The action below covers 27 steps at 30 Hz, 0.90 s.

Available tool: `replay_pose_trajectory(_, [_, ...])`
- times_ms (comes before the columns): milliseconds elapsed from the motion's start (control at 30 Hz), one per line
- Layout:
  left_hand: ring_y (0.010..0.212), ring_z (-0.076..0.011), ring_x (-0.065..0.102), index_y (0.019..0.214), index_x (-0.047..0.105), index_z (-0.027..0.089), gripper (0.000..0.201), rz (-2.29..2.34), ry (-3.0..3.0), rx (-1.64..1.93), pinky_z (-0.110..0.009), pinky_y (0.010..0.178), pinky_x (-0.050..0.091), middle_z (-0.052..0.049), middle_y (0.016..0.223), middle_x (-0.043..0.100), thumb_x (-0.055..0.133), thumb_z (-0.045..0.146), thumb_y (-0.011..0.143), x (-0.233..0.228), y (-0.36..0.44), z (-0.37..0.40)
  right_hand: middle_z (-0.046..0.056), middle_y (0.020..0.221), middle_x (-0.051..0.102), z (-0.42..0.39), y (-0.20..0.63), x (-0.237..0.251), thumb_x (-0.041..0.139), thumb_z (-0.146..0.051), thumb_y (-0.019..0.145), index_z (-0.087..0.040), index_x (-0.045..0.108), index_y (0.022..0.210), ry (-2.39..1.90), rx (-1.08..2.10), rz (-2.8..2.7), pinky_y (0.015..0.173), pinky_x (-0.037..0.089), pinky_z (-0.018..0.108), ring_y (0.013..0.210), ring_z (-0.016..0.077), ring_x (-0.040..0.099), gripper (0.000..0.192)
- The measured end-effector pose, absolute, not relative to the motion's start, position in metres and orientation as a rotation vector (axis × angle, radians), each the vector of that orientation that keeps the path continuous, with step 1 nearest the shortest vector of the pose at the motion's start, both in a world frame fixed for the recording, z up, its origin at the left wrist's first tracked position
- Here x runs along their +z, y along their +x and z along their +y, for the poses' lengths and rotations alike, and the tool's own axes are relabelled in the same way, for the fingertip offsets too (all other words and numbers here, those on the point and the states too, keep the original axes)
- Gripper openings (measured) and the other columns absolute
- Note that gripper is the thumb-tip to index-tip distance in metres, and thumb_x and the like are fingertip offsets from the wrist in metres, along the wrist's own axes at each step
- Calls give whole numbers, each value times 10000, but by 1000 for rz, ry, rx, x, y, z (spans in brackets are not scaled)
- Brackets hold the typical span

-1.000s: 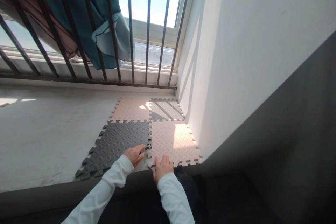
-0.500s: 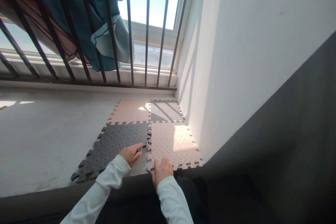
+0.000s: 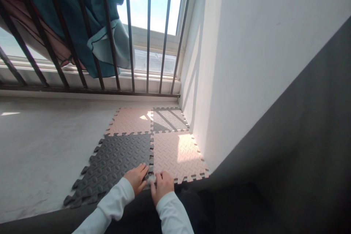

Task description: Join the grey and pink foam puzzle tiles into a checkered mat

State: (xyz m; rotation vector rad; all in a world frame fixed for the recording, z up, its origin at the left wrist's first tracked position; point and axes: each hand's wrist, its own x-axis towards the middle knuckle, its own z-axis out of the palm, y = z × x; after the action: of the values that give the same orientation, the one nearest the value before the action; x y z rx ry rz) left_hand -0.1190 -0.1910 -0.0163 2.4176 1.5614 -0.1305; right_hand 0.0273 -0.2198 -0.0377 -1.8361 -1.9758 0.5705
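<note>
My left hand (image 3: 136, 178) holds the near right edge of a dark grey foam mat tile (image 3: 120, 157), its fingers over the top and its thumb at the edge. Close beside it, my right hand (image 3: 163, 186) grips the near left corner of a pink foam mat tile (image 3: 175, 153) with bent fingers. Both tiles have toothed puzzle edges. Their teeth meet along the far part of the seam; a small gap shows between my hands. Behind them lie another pink tile (image 3: 130, 121) and a grey tile (image 3: 168, 120), joined together.
The tiles lie on a pale ledge (image 3: 41, 153) with a dark drop at its near edge. A white wall (image 3: 236, 62) borders the right side. Dark metal bars (image 3: 148, 44) stand across the window, with a teal cloth (image 3: 68, 18) hanging behind them.
Both hands have come closer together at the near end of the seam. My left hand has moved nearer along the dark tile's edge. The gap between the front tiles has narrowed.
</note>
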Motion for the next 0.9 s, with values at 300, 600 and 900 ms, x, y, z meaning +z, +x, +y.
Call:
replay_pose_trajectory(300, [1093, -218, 466, 1125, 523, 238, 441, 1524, 2293, -90, -323, 945, 347, -45, 1174, 542, 439, 415, 730, -15, -122, -137, 5, 755, 642, -208, 7, -66, 432, -118, 571, -193, 555, 938, -1634, 1055, -1409, 625, 449, 241, 649, 141, 593, 394])
replay_pose_trajectory(600, [1282, -277, 115, 1278, 314, 327, 510, 1864, 2109, -323, -506, 982, 191, -60, 1426, 127, 383, 443, 786, -23, -105, -45, 22, 692, 618, -202, 6, -57, 517, -308, 623, -171, 593, 903, -1706, 1075, -1252, 617, 439, 259, 608, 148, 565, 320])
replay_pose_trajectory(900, [1269, -333, 96, 1233, 328, 435, 457, 1862, 1910, -365, -632, 876, 228, -23, 1420, 150, 353, 483, 778, -17, -100, -14, 38, 779, 616, -195, -2, -31, 499, -329, 681, -225, 585, 866, -1964, 1018, -1454, 675, 394, 290, 757, 191, 557, 229])
